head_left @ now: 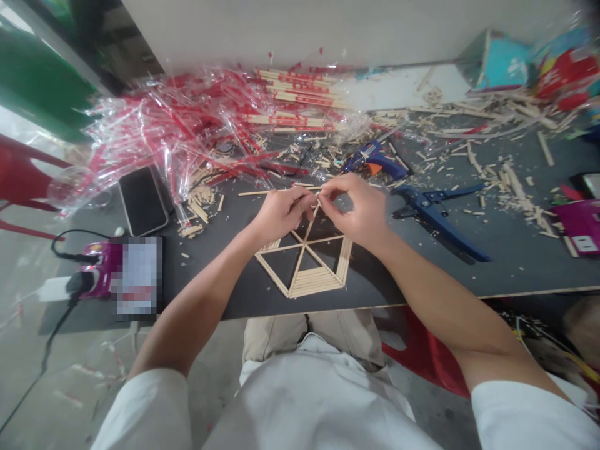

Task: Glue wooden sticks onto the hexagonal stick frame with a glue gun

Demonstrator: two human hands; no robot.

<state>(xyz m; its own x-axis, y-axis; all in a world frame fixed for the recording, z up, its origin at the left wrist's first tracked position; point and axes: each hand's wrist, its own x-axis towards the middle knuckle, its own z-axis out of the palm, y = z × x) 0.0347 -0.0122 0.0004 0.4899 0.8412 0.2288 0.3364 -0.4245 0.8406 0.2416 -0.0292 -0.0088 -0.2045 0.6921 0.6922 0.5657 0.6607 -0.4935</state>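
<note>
Basically, stick frame (304,244) sits on the dark table (506,275), my left hand (287,211) and right hand (360,209) at its far corner, fingertips bunched together; can't tell what they clamp. Likely light and stiff, not slippery, but fragile at the thin spokes (324,240), so best held by the layered rim (316,287).

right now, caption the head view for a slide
Left hand and right hand close together at the far side of a wooden stick frame.
</note>
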